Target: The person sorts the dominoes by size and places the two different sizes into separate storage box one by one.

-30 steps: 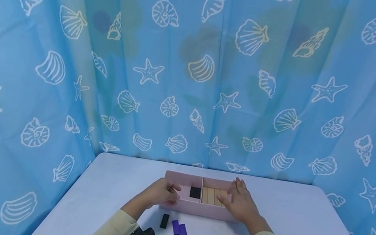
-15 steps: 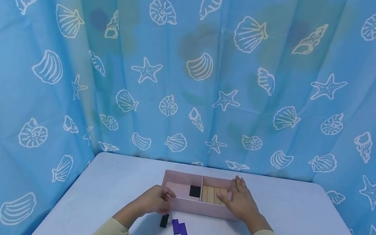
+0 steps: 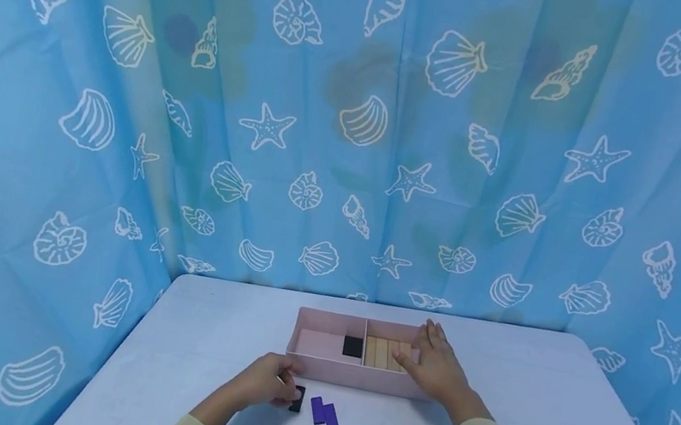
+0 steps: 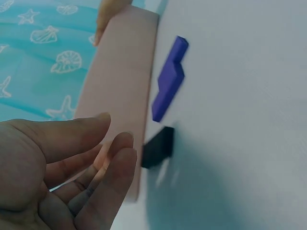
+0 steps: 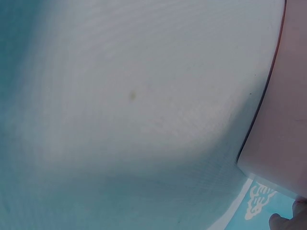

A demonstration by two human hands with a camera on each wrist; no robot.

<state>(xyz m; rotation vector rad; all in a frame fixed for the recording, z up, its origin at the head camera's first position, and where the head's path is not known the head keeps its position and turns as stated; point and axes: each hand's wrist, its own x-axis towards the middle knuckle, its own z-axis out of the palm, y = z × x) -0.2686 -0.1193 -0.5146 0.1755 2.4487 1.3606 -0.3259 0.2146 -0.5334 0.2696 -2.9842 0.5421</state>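
L hand (image 3: pixel 265 380) moved nearer blk block (image 3: pixel 297 399), just past parted fingertips (image 4: pixel 125 160); R hand (image 3: pixel 438 366) spread.

Left hand (image 3: pixel 266 380) moved from pink box (image 3: pixel 352 376), left end, down beside black block (image 3: pixel 298 399).

curtain (image 3: pixel 287 203): looked bright, pretty evenly lit, bit soft on detail
table (image 3: pixel 191 323): came out pale, with a soft shadow beside the left hand (image 3: pixel 261 381)
black block (image 4: pixel 160 146): got kinda smeary in the left wrist view
box (image 5: pixel 283 120): its edge looked bowed in the right wrist view, which was hazy, with blurry teal shadow darkening the left and bottom
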